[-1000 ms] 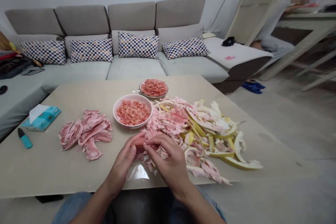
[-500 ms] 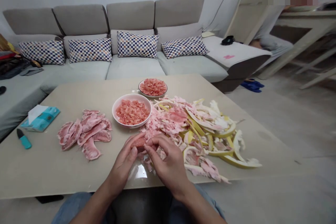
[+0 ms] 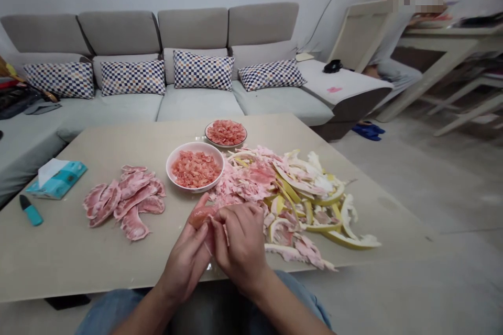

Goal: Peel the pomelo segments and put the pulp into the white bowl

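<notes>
My left hand (image 3: pixel 187 254) cradles a pink pomelo segment (image 3: pixel 201 215) between thumb and fingers, over the table's near edge. Pressed against the segment's near side, my right hand (image 3: pixel 240 241) pinches its thin skin; the fingertips partly hide the grip. Just beyond my hands stands a white bowl (image 3: pixel 171 180) holding loose pink pomelo pulp (image 3: pixel 195 168). Behind it is a dark-rimmed plate (image 3: pixel 212 142) heaped with more pulp (image 3: pixel 227 132). Yellow-and-white pomelo peel (image 3: pixel 314 204) and pink membrane scraps (image 3: pixel 247 178) are piled to the right. Several pomelo segments still in their skin (image 3: pixel 131 196) lie on the left.
A teal-handled knife (image 3: pixel 31 212) and a blue tissue pack (image 3: pixel 63 180) lie at the table's (image 3: pixel 70 256) left. Behind the table runs a grey sofa (image 3: pixel 196 102) with checked cushions. A person (image 3: pixel 393 36) sits at another table at the far right.
My right hand has turned and closed in on the segment, its fingers more curled. My left hand has tipped the segment up slightly. The whole view has shifted a little.
</notes>
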The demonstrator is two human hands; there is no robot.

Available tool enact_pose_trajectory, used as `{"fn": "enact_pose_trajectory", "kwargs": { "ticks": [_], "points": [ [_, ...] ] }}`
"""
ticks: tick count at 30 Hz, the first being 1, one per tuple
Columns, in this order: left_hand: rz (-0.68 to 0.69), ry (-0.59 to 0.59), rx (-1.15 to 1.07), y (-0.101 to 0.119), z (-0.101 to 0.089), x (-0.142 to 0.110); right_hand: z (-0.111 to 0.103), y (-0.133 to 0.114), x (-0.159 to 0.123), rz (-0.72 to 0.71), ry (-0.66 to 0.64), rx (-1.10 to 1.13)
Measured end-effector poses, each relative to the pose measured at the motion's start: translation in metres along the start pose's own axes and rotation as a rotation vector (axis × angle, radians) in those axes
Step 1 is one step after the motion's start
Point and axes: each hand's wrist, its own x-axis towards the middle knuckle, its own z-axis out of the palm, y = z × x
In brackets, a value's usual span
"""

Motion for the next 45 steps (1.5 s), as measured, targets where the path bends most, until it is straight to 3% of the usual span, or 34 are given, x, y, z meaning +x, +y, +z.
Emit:
{"fn": "enact_pose_trajectory", "kwargs": {
  "ticks": [7, 11, 15, 20, 30, 36, 41, 45],
  "points": [
    [0.021, 0.062, -0.123, 0.008, 0.001, 0.003, 0.010, -0.010, -0.005, -0.021, -0.070, 0.036],
    [-0.003, -0.001, -0.170, 0.017, -0.002, 0.005, 0.008, -0.009, -0.005, 0.066, -0.068, 0.128],
    [-0.064, -0.080, -0.042, 0.026, -0.006, 0.003, 0.003, -0.003, -0.002, 0.169, -0.016, 0.213],
    [-0.048, -0.077, 0.196, 0.023, -0.008, 0.005, -0.002, 0.003, 0.001, 0.235, 0.009, 0.246],
    [0.003, -0.020, 0.286, 0.020, -0.006, 0.008, -0.003, -0.001, -0.004, 0.148, -0.022, 0.197],
    [0.061, 0.124, 0.281, 0.027, -0.016, 0.012, -0.010, -0.014, -0.006, 0.068, 0.021, 0.277],
    [0.050, -0.033, 0.320, 0.032, -0.018, 0.009, -0.006, -0.003, 0.000, 0.305, -0.009, 0.412],
    [0.026, -0.125, 0.394, 0.028, -0.019, 0.008, -0.006, 0.003, 0.005, 0.286, 0.018, 0.411]
  ]
}}
